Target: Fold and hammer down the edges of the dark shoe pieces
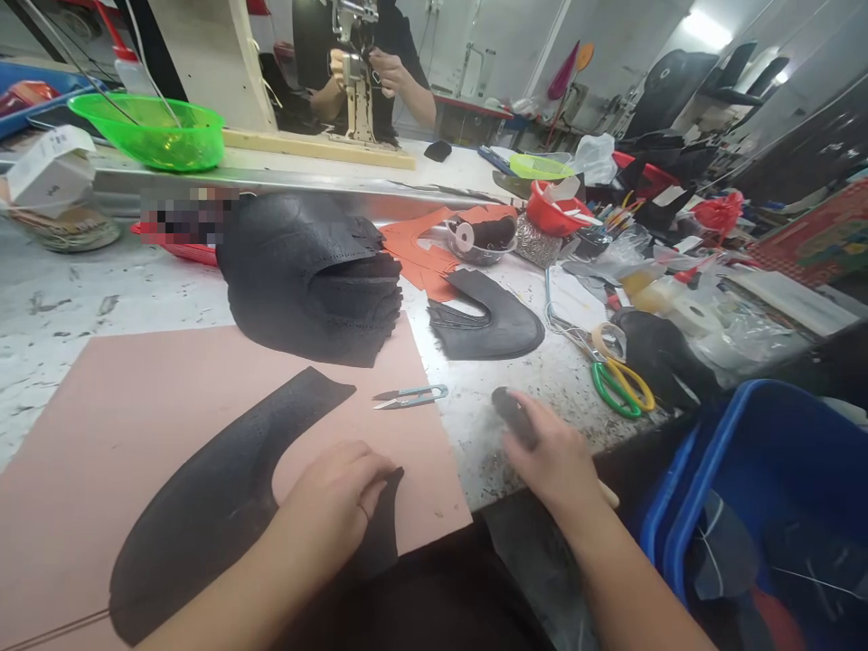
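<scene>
A curved, U-shaped black leather piece (203,488) lies on a pink sheet (163,389). My left hand (332,497) rests over its near arm, fingers closed together at the tip of that arm and hiding part of it. In my right hand (556,461) is a hammer, its dark head (516,418) blurred and the pale end of its handle (608,494) sticking out behind my palm. It is over the white tabletop, right of the pink sheet. Small thread snips (410,396) lie between my hands, farther back on the sheet.
Behind stand a stack of black leather pieces (298,280) and another curved piece (505,316). Scissors (624,384) lie right. A blue bin (739,407) adjoins the table's right edge. Across the table, a person's hands (390,74) work at a sewing machine (358,81).
</scene>
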The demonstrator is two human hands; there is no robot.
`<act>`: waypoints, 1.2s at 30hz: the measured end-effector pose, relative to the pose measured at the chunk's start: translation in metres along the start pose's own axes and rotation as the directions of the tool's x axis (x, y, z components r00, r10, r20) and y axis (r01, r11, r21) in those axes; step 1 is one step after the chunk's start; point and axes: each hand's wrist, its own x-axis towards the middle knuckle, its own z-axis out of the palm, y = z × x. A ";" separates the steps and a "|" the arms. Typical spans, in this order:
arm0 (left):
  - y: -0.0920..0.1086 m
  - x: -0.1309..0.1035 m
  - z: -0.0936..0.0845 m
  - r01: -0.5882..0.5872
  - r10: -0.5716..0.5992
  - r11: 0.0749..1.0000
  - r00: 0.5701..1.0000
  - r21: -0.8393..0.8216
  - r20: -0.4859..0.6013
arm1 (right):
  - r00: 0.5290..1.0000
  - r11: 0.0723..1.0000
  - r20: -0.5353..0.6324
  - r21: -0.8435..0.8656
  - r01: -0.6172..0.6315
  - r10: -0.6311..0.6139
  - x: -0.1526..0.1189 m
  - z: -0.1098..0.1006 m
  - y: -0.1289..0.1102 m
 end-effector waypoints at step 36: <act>0.002 -0.003 -0.026 -0.107 0.092 0.993 0.962 0.045 0.258 | 0.680 0.793 0.435 0.155 0.589 -0.591 0.026 -0.032 -0.089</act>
